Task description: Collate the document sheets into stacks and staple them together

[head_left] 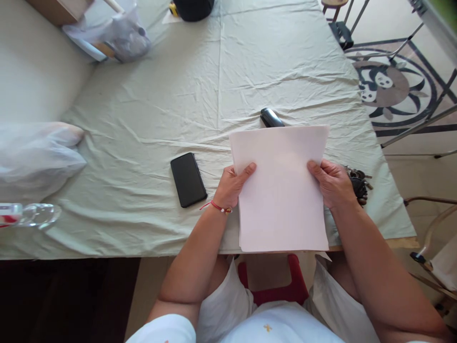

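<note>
A pale green tablecloth (171,105), creased along its length, covers a table beside a tiled floor where a round panda design (383,90) shows at right. At the near edge, on my feed from the head camera, a stack of white paper (282,209) is held between 2 bare hands, its lower end close to the table's rim. I cannot tell whether that end touches the cloth.

My left hand (233,185) closes on the left side, thumb flat on the top sheet and fingers tucked behind; my right hand (333,183) mirrors it opposite. The 2 grips sit at about matching height, I judge, to stop loose sheets from fanning or sagging. Layered edges show at left, and 1 corner strays below the bottom right.

A black phone (188,180) lies just beside the left hand, probably set aside to leave room for the sheets. A bunch of keys (359,181) rests near the right wrist, partly hidden. Beyond the paper's top edge pokes a dark, glossy object (272,117), perhaps a stapler, seemingly parked within reach. Well to the left, a plastic bag (39,152) and a clear bottle (39,215) stand apart from the paperwork.
</note>
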Tool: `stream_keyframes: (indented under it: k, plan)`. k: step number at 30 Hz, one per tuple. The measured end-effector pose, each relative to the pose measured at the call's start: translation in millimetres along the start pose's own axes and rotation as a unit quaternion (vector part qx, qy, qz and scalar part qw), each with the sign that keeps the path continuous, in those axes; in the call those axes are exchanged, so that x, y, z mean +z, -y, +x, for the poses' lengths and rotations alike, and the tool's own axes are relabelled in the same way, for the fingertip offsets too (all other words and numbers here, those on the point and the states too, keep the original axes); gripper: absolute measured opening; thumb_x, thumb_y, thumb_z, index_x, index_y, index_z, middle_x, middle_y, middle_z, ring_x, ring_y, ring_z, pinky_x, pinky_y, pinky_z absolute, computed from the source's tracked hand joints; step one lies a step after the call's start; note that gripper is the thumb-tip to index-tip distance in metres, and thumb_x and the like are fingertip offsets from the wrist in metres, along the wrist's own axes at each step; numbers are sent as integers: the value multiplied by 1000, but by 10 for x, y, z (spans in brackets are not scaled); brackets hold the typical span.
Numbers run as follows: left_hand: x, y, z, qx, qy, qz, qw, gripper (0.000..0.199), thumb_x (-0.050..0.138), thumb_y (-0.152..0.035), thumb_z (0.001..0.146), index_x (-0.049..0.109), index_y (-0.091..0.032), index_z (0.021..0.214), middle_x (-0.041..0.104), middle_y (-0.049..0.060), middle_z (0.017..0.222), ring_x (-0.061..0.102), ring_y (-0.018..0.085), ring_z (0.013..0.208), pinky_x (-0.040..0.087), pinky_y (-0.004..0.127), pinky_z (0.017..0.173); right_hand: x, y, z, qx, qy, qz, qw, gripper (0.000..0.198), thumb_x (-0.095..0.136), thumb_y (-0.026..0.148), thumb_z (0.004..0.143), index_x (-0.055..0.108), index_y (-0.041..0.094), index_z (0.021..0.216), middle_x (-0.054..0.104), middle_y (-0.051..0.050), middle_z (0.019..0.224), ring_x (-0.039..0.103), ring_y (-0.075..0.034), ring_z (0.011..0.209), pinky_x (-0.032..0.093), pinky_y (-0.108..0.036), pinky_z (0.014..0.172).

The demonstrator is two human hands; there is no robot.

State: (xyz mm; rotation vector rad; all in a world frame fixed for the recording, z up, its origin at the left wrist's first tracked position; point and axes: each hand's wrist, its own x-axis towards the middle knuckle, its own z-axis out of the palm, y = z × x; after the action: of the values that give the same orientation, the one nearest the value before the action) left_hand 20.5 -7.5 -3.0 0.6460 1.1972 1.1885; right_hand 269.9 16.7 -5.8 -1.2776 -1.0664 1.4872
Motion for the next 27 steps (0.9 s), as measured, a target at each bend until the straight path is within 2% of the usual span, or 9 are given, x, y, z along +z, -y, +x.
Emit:
stream_keyframes:
  k: [4, 8, 11, 15, 19, 24, 27]
  plan:
    - [-16, 21, 9, 8, 3, -4, 1000, 54, 92, -54, 64, 76, -12, 95, 78, 13, 97, 75, 26, 81, 62, 36, 70, -10, 22, -9, 18, 2, 26, 999, 29, 80, 55, 79, 77, 31, 96, 80, -2, 92, 76, -27, 79, 65, -42, 68]
    - [-20, 26, -25, 4, 58, 1, 998, 50, 90, -50, 70, 77, -13, 101, 78, 12, 101, 75, 24, 82, 62, 33, 74, -28, 71, -36, 77, -7, 79, 994, 33, 87, 52, 71, 78, 31, 94, 81, -2, 89, 76, -25, 73, 66, -39, 63]
    - [-7, 19, -47, -9, 85, 16, 996, 51, 87, -51, 73, 76, -12, 105, 77, 12, 103, 75, 24, 83, 62, 32, 74, -52, 99, -51, 116, 0, 72, 991, 34, 91, 50, 66, 78, 28, 89, 80, -2, 85, 75, -23, 68, 64, -34, 59]
    - [12, 15, -8, 8, 43, -7, 999, 58, 87, -58, 70, 74, -11, 103, 77, 12, 100, 75, 27, 86, 62, 35, 75, -76, 104, -56, 127, 20, 51, 990, 33, 92, 51, 67, 79, 26, 85, 79, -2, 80, 72, -19, 62, 61, -30, 53]
    - [6, 35, 54, 42, -9, -49, 998, 57, 88, -59, 68, 74, -14, 99, 77, 11, 99, 74, 29, 101, 62, 37, 86, -66, 79, -62, 123, 32, 29, 991, 33, 90, 54, 70, 79, 26, 83, 79, -2, 78, 72, -20, 61, 60, -30, 52]
    - [-3, 85, 69, 38, -18, -47, 998, 61, 84, -65, 71, 74, -13, 102, 77, 12, 98, 73, 30, 106, 62, 38, 88, -37, 70, -66, 129, 35, 20, 991, 33, 88, 55, 71, 79, 27, 86, 79, -2, 79, 73, -21, 64, 61, -31, 54]
    - [-7, 98, 79, 48, -23, -53, 997, 58, 83, -61, 74, 72, -14, 106, 76, 12, 104, 71, 29, 106, 60, 37, 89, -51, 72, -61, 138, 39, 11, 990, 33, 88, 55, 71, 78, 27, 85, 79, -2, 78, 73, -21, 63, 60, -31, 53]
